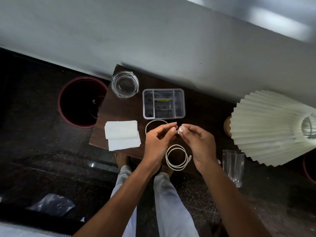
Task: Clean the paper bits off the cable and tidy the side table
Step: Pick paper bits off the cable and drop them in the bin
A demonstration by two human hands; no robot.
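A white cable (176, 157) lies coiled near the front edge of the dark wooden side table (119, 106), one clear plug at its right. Another loop of it arcs behind my left hand (158, 142). My right hand (198, 142) pinches the cable's other clear plug end (180, 130), which has pale bits on it. My left hand's thumb and forefinger meet right beside that plug, with the fingertips almost touching it. Both hands hover above the table's middle.
A grey compartment organiser (163, 103) and a glass ashtray (124, 84) stand at the back. Folded white tissues (122, 134) lie left. A dark red bin (82, 101) stands on the floor to the left. A pleated lamp shade (270, 127) and a tall glass (233, 165) are right.
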